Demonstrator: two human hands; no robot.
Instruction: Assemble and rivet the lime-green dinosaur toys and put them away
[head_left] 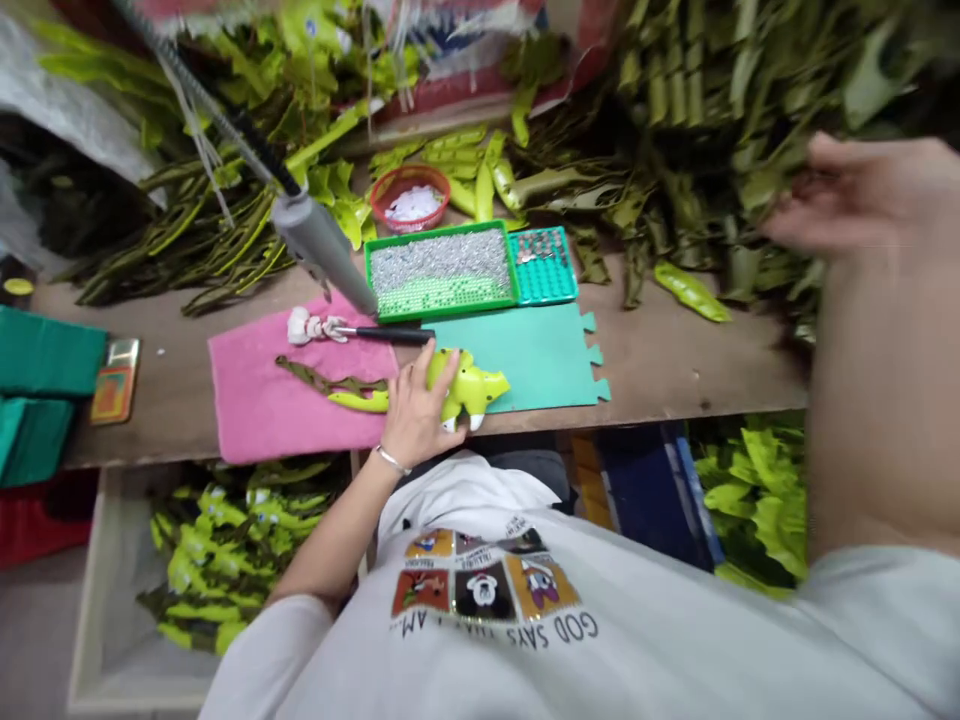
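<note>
My left hand [416, 405] lies over a yellow-green plastic animal-shaped toy body [476, 385], fingers across it, holding it against the mats. A long dark-green strip [322, 380] runs out leftward from under that hand across the pink cloth [255, 400]. Just above the fingers lies a hammer with a black handle [394, 335] and a white wrapped head [315, 328]. My right hand [862, 195] is raised at the far right, near a heap of dark-green plastic pieces [720, 170]. Motion blurs its fingers, so I cannot make out whether they hold anything.
A green tray [442, 270] of small metal parts adjoins a teal tray [544, 265]. Behind them sits a red basket [409, 198] of white pieces. A teal foam mat [525, 350] lies in front. A grey tool on a spring [322, 250] hangs overhead. Below left, a bin [127, 640] holds yellow-green parts.
</note>
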